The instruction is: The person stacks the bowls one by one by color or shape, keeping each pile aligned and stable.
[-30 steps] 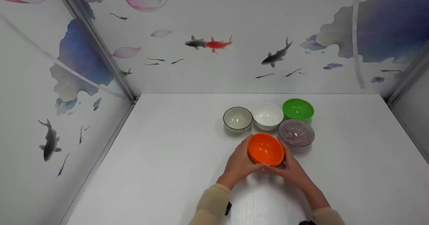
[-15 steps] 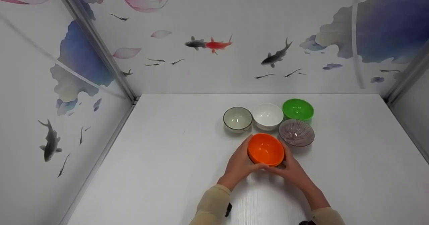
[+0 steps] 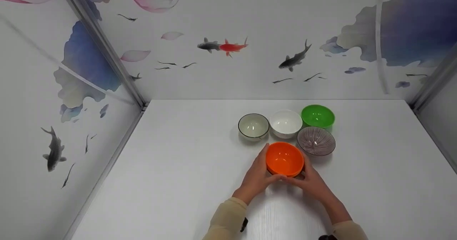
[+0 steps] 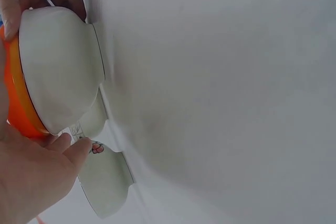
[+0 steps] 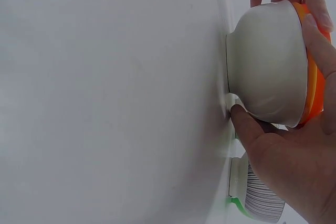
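Two hands fill my feed: the left hand (image 3: pixel 255 175) and the right hand (image 3: pixel 310 181) curl round opposite sides of one small stack, their thumbs meeting or nearly meeting at its near edge. From the head camera I see an orange bowl (image 3: pixel 285 159) on top; both wrist views show me a pale bowl (image 4: pixel 60 66) under it, the orange one nested inside with its rim standing above. The stack is upright at the table (image 3: pixel 171 175), though I cannot tell whether its foot touches the white surface. Just beyond the right fingers I have a purplish streaked bowl (image 3: pixel 316 141). Right behind it stands a green bowl (image 3: pixel 317 116), with a white bowl (image 3: pixel 285 123) beside that on the left, and a grey-green bowl (image 3: pixel 253 125) with a dark rim farther left. Beige sleeves (image 3: pixel 226 213) cover the forearms. Past the table rises a back wall (image 3: pixel 242 15), printed with fish, petals and blue-violet washes
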### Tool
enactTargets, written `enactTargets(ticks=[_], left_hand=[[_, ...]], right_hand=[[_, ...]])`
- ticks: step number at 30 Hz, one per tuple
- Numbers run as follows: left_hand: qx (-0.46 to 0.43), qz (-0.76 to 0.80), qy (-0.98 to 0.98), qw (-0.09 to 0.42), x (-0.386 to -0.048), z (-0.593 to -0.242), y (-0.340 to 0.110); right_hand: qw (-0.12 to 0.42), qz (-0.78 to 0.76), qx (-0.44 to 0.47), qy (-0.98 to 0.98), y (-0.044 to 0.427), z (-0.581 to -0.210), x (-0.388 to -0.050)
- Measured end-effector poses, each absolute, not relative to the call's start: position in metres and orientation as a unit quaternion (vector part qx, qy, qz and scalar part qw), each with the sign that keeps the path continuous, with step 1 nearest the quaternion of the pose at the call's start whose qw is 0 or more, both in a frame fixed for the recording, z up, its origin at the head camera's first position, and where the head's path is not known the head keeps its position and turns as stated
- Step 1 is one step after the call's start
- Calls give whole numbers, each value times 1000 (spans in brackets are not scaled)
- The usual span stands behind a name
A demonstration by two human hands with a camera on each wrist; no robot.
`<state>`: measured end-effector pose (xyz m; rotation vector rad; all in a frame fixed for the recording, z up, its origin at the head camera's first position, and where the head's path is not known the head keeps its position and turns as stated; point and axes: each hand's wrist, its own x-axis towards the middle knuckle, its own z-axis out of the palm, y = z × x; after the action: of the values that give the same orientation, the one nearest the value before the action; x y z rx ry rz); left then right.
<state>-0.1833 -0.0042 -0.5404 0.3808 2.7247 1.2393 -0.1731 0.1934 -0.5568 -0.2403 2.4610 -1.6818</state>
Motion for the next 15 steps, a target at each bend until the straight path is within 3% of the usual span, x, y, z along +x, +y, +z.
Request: enactTargets(ticks=[15], left_hand=[[115, 412, 901, 78, -181, -545, -2]], right_hand=[[88, -568, -90, 813, 193, -556, -172]])
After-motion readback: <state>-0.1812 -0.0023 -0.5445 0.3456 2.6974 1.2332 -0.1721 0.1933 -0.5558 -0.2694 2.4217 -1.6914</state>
